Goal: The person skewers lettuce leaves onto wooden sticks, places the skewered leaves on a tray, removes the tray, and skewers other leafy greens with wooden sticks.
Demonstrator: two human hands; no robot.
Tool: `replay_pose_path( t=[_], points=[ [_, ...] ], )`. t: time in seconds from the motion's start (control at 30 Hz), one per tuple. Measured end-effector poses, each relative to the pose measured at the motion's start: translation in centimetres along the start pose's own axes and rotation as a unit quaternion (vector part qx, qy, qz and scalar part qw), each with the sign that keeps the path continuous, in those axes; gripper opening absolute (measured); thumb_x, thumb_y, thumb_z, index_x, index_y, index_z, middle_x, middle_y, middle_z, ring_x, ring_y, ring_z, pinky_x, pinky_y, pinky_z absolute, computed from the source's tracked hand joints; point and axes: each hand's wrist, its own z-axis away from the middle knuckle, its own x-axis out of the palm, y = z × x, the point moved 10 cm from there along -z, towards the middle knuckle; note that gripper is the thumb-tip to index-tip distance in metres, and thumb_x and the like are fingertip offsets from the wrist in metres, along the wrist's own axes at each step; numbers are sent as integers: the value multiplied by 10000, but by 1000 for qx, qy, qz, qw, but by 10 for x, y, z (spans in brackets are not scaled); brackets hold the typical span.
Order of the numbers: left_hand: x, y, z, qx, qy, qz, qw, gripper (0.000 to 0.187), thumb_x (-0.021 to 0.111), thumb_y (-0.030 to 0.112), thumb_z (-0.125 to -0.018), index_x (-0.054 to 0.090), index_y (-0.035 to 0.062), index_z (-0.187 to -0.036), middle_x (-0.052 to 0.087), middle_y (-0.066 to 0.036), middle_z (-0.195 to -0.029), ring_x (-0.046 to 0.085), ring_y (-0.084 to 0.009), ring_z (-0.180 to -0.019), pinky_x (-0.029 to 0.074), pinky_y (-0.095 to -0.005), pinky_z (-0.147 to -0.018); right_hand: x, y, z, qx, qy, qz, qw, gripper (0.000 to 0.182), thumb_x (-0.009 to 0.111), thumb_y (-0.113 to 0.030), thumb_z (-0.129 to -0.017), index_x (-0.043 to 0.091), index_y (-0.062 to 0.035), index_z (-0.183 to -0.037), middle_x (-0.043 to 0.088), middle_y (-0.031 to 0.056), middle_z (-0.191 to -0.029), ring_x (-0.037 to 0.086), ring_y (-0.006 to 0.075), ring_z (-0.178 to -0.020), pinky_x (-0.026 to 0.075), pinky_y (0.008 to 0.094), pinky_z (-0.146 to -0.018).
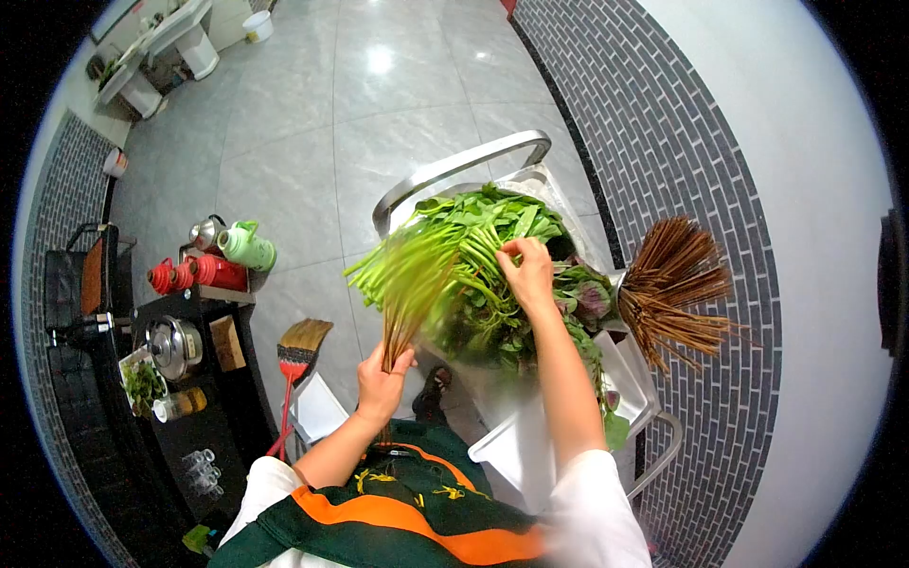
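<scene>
My left hand (382,381) is closed around a bundle of thin stalks (405,317), brown near the fist; their upper ends blur and fan out in front of the greens. A heap of leafy green vegetables (492,222) with pale stems lies on a metal cart, close to both hands. The fingers of my right hand (526,273) are pinched together at the stems of these greens. Purple-green leaves (589,298) lie just right of that hand. A thick bundle of brown sticks (672,293) juts out at the cart's right side.
A curved metal handle (464,170) rises at the cart's far end. White trays (516,450) are near my body. To the left, a red-handled broom (295,364) stands by a black table (222,402) with thermoses (248,246), a kettle and glasses. A brick-patterned wall (701,142) runs along the right.
</scene>
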Motion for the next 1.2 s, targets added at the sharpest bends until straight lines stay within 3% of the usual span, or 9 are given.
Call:
replay_pose_path(
  t=[0.2,0.3,0.37,0.4,0.57,0.77,0.97,1.1,1.2],
  points=[
    [1,-1,-2,5,2,-13,1000,114,549,70,-794,546,-19,-866,579,-47,-685,543,-103,-625,432,-236,-585,8,-16,1,-81,2,150,985,125,634,-123,-667,536,-56,-704,513,69,-795,485,262,-796,403,364,-682],
    [0,-2,-5,10,8,-5,1000,116,551,75,-794,549,-15,-867,582,-51,-683,551,-108,-631,434,-240,-588,-10,-27,2,-105,45,32,993,133,635,-117,-679,529,-47,-716,528,62,-746,513,216,-731,419,329,-647],
    [-1,-7,-4,2,16,-5,1000,129,553,81,-794,551,-14,-881,586,-51,-690,559,-112,-638,437,-241,-592,-7,3,9,71,-7,-232,970,132,615,-86,-732,498,-26,-720,551,13,-703,512,102,-637,420,243,-607],
    [1,-7,-5,3,15,-4,1000,129,553,81,-794,551,-14,-881,586,-51,-690,559,-112,-638,437,-241,-592,-2,12,11,70,-26,-293,953,98,575,-87,-781,523,-4,-792,580,17,-748,527,67,-659,425,204,-614],
    [6,-3,-7,11,-9,-7,1000,151,550,76,-792,549,-16,-912,593,-50,-710,563,-113,-643,441,-238,-598,-3,29,7,102,-1,-355,929,188,607,-138,-758,586,-34,-913,608,37,-754,567,106,-702,440,231,-633],
    [6,0,-3,-12,-7,16,1000,148,545,63,-790,548,-20,-912,585,-46,-703,552,-108,-630,439,-239,-594,8,25,-3,2,-46,-21,999,122,630,-127,-699,616,-39,-781,587,93,-737,570,185,-653,436,273,-588],
    [5,5,-1,32,-14,2,999,137,542,59,-790,555,-13,-906,592,-50,-713,558,-106,-636,442,-239,-593,-54,-3,7,45,49,-292,954,92,611,-46,-745,616,-10,-830,588,14,-758,529,69,-671,421,187,-608],
    [9,16,1,57,-33,-5,998,138,541,61,-790,556,-8,-908,590,-47,-711,557,-104,-634,440,-236,-596,-143,-79,11,-66,119,-299,945,117,576,-13,-768,608,-14,-881,583,14,-794,529,67,-712,417,179,-633],
    [9,18,2,48,-29,-6,998,101,545,52,-780,557,-24,-845,588,-54,-695,556,-114,-640,442,-244,-598,-140,-88,6,-35,85,-340,936,135,562,-6,-775,606,-8,-903,581,23,-802,528,71,-708,411,174,-640]
  ],
)
